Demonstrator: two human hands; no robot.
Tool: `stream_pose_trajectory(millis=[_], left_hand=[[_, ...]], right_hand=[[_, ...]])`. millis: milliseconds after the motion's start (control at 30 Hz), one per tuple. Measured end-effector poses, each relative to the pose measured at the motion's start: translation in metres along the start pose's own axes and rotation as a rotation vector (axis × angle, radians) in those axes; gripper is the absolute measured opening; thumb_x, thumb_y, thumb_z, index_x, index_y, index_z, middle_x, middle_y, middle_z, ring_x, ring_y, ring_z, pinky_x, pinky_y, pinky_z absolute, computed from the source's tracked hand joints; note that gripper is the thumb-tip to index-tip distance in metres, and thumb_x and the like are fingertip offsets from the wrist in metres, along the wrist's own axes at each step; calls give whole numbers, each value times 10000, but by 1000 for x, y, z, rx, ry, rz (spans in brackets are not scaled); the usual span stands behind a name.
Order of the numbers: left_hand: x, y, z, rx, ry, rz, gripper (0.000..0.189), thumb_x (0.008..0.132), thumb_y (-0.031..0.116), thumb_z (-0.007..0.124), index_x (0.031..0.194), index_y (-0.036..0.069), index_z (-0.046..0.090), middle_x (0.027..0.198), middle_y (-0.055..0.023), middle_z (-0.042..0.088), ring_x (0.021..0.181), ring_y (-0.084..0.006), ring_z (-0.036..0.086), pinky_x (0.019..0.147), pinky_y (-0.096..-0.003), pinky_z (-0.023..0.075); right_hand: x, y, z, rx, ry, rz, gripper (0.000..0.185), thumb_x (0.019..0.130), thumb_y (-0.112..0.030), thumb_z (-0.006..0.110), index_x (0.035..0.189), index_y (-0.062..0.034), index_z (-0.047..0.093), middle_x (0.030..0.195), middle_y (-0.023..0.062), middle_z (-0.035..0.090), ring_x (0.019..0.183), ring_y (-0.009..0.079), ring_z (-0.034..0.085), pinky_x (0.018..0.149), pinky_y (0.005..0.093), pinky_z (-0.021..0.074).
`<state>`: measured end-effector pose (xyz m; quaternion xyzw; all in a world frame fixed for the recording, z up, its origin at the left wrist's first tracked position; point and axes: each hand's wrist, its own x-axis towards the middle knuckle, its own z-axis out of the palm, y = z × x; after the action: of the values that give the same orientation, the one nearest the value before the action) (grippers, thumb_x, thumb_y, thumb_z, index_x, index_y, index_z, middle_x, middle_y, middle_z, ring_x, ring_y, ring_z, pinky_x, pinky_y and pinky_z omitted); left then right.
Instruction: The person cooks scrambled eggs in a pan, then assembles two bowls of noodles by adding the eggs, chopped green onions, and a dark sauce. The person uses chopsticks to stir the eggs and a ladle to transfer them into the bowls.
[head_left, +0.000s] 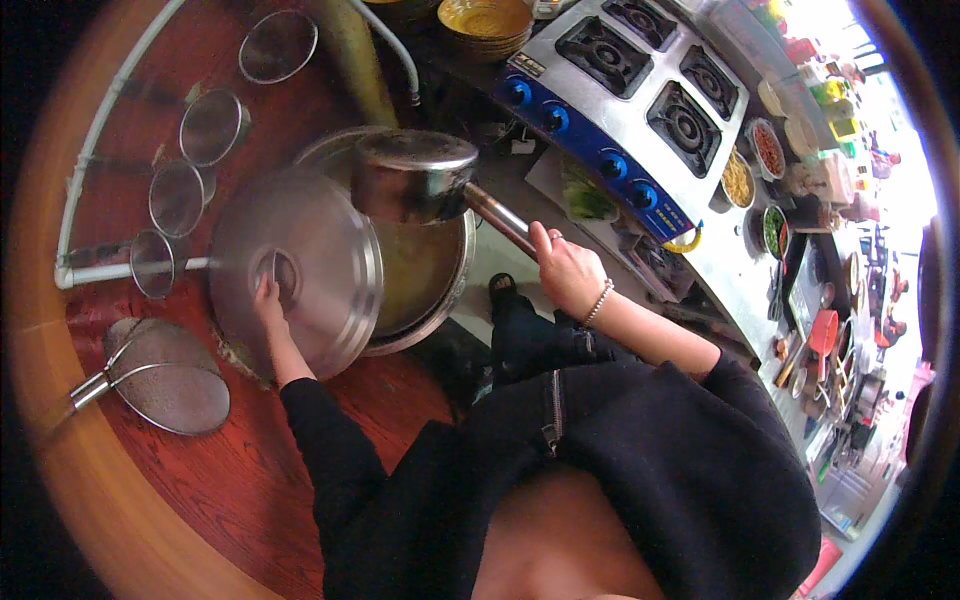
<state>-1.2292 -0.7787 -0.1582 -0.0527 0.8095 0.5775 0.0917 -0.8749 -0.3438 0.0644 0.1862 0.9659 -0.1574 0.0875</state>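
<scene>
My left hand (271, 298) grips the handle at the centre of a large round metal lid (330, 225). The lid is tilted beside and partly over a large metal stockpot (456, 285), whose inside shows yellowish-brown liquid. My right hand (566, 270) is closed around the long handle of a metal saucepan (412, 180). The saucepan is tipped over the pot's far part, with its base towards the camera; its inside is hidden. Whether anything is flowing from it cannot be told.
A four-burner gas stove (667, 56) stands on the counter at the upper right, with bowls of food (737, 180) beyond it. Stacked yellow bowls (486, 22) are at the top. Several strainers (214, 127) hang along a white pipe (105, 120) at left, near a mesh skimmer (169, 382).
</scene>
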Motion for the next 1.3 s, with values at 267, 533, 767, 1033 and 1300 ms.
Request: stream_pose_trajectory(millis=[267, 533, 767, 1033, 1300], left_hand=[[-10, 7, 32, 41, -62, -42, 452, 849, -15, 591, 1289, 49, 511, 1271, -68, 542, 1118, -172, 522, 947, -297, 404], [-31, 22, 124, 5, -137, -70, 462, 846, -28, 590, 1294, 46, 506, 1270, -62, 539, 1084, -166, 539, 920, -300, 422], [-41, 35, 166, 157, -245, -112, 484, 864, 15, 490, 1336, 122, 468, 1012, -71, 610, 855, -245, 613, 756, -385, 497], [-115, 216, 312, 1032, 375, 571, 371, 851, 176, 547, 1207, 79, 580, 1135, -169, 606, 1016, -340, 576, 863, -436, 453], [-215, 472, 601, 411, -341, 1168, 281, 894, 116, 519, 1147, 13, 584, 1134, -134, 589, 1048, -289, 551, 911, -373, 422]], right_hand=[[2, 20, -6, 852, -214, 253, 348, 730, -91, 609, 1017, -23, 425, 728, 168, 572, 600, 271, 620, 499, 401, 490], [-115, 146, -77, 1621, -170, 510, 444, 689, -20, 619, 1111, -18, 481, 673, 46, 529, 432, 106, 500, 362, 244, 401], [-320, 224, -108, 1936, 387, 682, 465, 693, -42, 639, 1120, 27, 468, 597, 54, 485, 349, 122, 429, 315, 243, 341], [-472, 395, -58, 2157, 1058, 654, 393, 781, -32, 538, 1149, 39, 419, 644, 7, 415, 421, 60, 369, 353, 184, 311], [-516, 639, -15, 2391, 1217, 469, 274, 852, -37, 472, 1117, 34, 473, 690, 3, 452, 507, 65, 414, 430, 166, 381]])
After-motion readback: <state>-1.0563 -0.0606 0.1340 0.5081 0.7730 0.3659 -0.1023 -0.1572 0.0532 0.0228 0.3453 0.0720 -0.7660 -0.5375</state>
